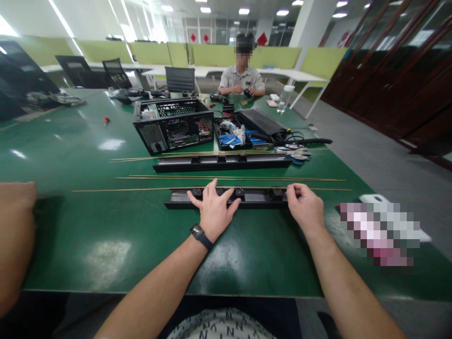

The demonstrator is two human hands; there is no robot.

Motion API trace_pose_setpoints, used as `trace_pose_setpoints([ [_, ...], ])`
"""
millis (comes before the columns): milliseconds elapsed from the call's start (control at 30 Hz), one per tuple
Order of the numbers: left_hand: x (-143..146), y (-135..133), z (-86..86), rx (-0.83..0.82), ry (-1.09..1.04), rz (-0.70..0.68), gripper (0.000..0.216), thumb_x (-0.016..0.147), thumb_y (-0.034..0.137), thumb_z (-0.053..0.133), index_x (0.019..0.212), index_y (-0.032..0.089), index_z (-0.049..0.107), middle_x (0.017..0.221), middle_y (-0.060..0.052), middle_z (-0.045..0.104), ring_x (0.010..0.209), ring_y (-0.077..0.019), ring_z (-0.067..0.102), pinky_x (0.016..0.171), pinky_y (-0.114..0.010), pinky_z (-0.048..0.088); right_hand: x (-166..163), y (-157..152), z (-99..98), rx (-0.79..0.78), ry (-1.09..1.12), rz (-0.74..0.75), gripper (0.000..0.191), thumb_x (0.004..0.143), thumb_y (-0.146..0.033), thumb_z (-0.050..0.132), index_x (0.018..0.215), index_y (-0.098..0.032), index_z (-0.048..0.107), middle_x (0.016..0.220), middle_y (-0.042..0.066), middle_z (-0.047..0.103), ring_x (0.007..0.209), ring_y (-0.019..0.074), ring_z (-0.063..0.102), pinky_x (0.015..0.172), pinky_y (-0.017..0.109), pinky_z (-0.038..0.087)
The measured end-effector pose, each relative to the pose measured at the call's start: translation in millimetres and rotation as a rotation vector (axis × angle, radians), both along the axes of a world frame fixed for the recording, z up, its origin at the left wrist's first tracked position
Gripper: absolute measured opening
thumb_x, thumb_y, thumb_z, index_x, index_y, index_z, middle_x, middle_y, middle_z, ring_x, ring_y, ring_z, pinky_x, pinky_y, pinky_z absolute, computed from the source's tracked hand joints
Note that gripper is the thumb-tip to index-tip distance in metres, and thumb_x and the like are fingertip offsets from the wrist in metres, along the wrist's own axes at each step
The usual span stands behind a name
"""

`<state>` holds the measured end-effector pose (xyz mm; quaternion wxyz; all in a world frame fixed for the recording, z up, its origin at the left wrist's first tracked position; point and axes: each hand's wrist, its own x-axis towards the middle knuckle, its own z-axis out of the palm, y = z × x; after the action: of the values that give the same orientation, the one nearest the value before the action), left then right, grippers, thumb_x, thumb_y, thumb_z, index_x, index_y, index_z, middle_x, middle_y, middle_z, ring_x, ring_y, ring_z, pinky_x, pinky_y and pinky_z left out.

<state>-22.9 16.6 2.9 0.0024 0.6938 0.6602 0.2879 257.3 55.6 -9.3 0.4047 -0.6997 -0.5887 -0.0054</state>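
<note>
My left hand [216, 212], a dark watch on its wrist, lies spread over a long black channel-shaped rail [263, 205]. Its fingers reach across small black blocks [240, 193] set in the channel. At the rail's right end, my right hand [306, 207] is closed in a pinch. A thin brass-coloured rod [116, 190] runs along the rail's far edge and passes through that pinch; the fingertips partly hide the contact. Just beyond lie more thin rods [158, 177] on the green table [106, 226].
A second black rail [222, 165] with rods lies farther back. Behind it stand an open computer case [151, 134] and a tray with blue-white gloves [231, 136]. Pixelated items [384, 230] sit at right. Another person's arm [16, 240] is at left; a person [242, 77] sits opposite.
</note>
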Motion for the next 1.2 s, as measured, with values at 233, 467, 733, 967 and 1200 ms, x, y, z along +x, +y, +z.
trace_pose_setpoints([
  [233,7,5,-1.0,-0.003,-0.001,0.046,0.031,0.098,0.059,0.071,0.120,0.042,0.083,0.164,-0.013,0.054,0.146,-0.0418,0.053,0.118,-0.094,0.003,0,0,-0.5,0.004,-0.002,0.002,0.039,0.096,-0.055,0.055,0.097,-0.022,0.077,0.085,0.009,0.078,0.084,0.0266,0.073,0.088,0.039,0.054],
  [467,9,5,3.1,-0.047,0.026,0.055,0.035,0.099,0.061,0.069,0.127,0.044,0.081,0.165,-0.012,0.053,0.144,-0.0425,0.054,0.117,-0.095,0.003,0,0,-0.2,-0.005,0.004,-0.001,0.039,0.096,-0.054,0.055,0.097,-0.022,0.077,0.086,0.010,0.078,0.086,0.0269,0.074,0.089,0.039,0.054],
  [733,9,7,11.5,-0.122,0.059,0.052,0.033,0.099,0.060,0.069,0.124,0.042,0.082,0.163,-0.014,0.056,0.145,-0.0415,0.053,0.115,-0.096,0.001,0,0,0.3,-0.011,0.007,0.006,0.038,0.095,-0.054,0.055,0.097,-0.023,0.076,0.087,0.010,0.079,0.088,0.0275,0.074,0.090,0.039,0.054],
  [967,8,6,15.5,-0.129,0.075,0.038,0.037,0.100,0.061,0.067,0.130,0.043,0.080,0.161,-0.015,0.057,0.146,-0.0439,0.052,0.114,-0.097,0.000,0,0,0.8,-0.014,0.015,0.002,0.038,0.095,-0.055,0.055,0.097,-0.023,0.076,0.089,0.010,0.079,0.088,0.0279,0.075,0.091,0.040,0.054],
  [1200,7,6,9.1,-0.118,0.025,0.033,0.034,0.100,0.060,0.068,0.127,0.044,0.080,0.163,-0.013,0.055,0.150,-0.0422,0.048,0.115,-0.096,-0.002,-1,-2,2.8,-0.013,0.017,-0.001,0.039,0.095,-0.055,0.055,0.097,-0.022,0.076,0.087,0.010,0.079,0.086,0.0276,0.074,0.089,0.040,0.054],
])
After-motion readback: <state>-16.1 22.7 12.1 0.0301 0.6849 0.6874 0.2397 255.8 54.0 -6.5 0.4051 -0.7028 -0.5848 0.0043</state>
